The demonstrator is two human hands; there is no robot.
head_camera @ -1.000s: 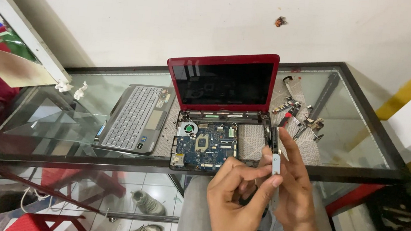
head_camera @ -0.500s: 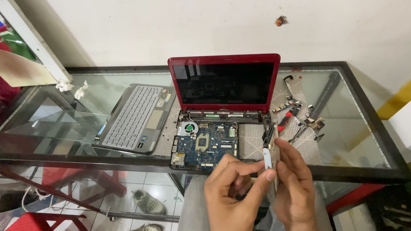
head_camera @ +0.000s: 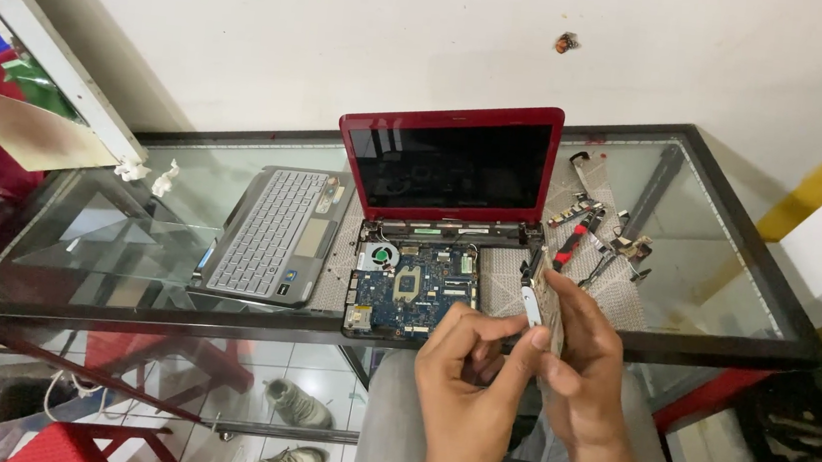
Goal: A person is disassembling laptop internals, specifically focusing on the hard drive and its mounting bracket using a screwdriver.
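A red laptop (head_camera: 448, 164) stands open on the glass table (head_camera: 717, 291), its base stripped so the blue circuit board (head_camera: 416, 287) and small fan show. In front of it my right hand (head_camera: 584, 363) grips a flat rectangular drive (head_camera: 552, 310) on edge. My left hand (head_camera: 467, 382) pinches a small white and silver bracket (head_camera: 531, 303) at the drive's left side. Both hands hover over the near table edge, above my lap.
The removed silver keyboard panel (head_camera: 270, 233) lies left of the laptop. Loose parts, a red-handled tool (head_camera: 570, 244) and a black strip (head_camera: 656, 189) lie to the right. Below the glass are shoes (head_camera: 299, 406) and a red stool (head_camera: 79, 445).
My hands have shifted slightly, and the left fingers have moved up along the bracket on the drive. The laptop and the parts lie where they were.
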